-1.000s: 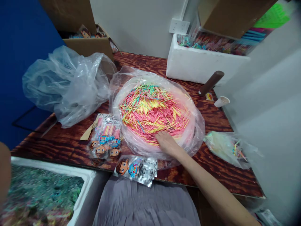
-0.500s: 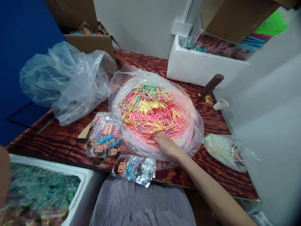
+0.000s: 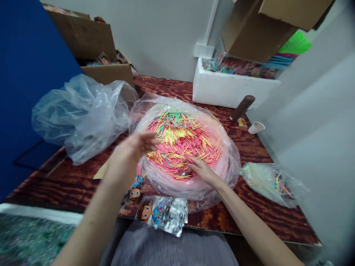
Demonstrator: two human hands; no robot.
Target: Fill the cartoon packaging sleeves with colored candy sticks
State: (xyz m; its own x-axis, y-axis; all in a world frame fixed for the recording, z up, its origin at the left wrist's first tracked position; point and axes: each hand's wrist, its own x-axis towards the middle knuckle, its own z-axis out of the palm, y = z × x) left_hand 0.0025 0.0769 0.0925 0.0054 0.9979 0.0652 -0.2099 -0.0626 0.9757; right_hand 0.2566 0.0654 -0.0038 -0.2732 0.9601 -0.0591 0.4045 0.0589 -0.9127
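Note:
A round, plastic-lined tub (image 3: 234, 155) full of thin pink, yellow and green candy sticks (image 3: 191, 146) sits in the middle of the table. My right hand (image 3: 203, 171) is at the front of the pile, fingers stretched out and touching the sticks, with no grip on them visible. Over the left side of the tub, my left hand (image 3: 135, 146) is smeared by motion, its fingers extended and holding nothing visible. Filled packets (image 3: 135, 194) printed with a cartoon face lie partly hidden under my left arm. Flat silver packets (image 3: 163, 214) overlap the table's front edge.
Crumpled clear plastic (image 3: 88, 114) and an open cardboard box (image 3: 108, 74) stand at the left. A white foam box (image 3: 222, 88), brown cylinder (image 3: 242, 108), paper cup (image 3: 256, 128) and clear bag of sticks (image 3: 266, 181) are at the right. A foam bin (image 3: 41, 214) is lower left.
My left hand has come in from the left edge to above the tub. My right hand has lifted slightly, its fingers now showing; a small gap appears among the sticks there. The view has tilted up.

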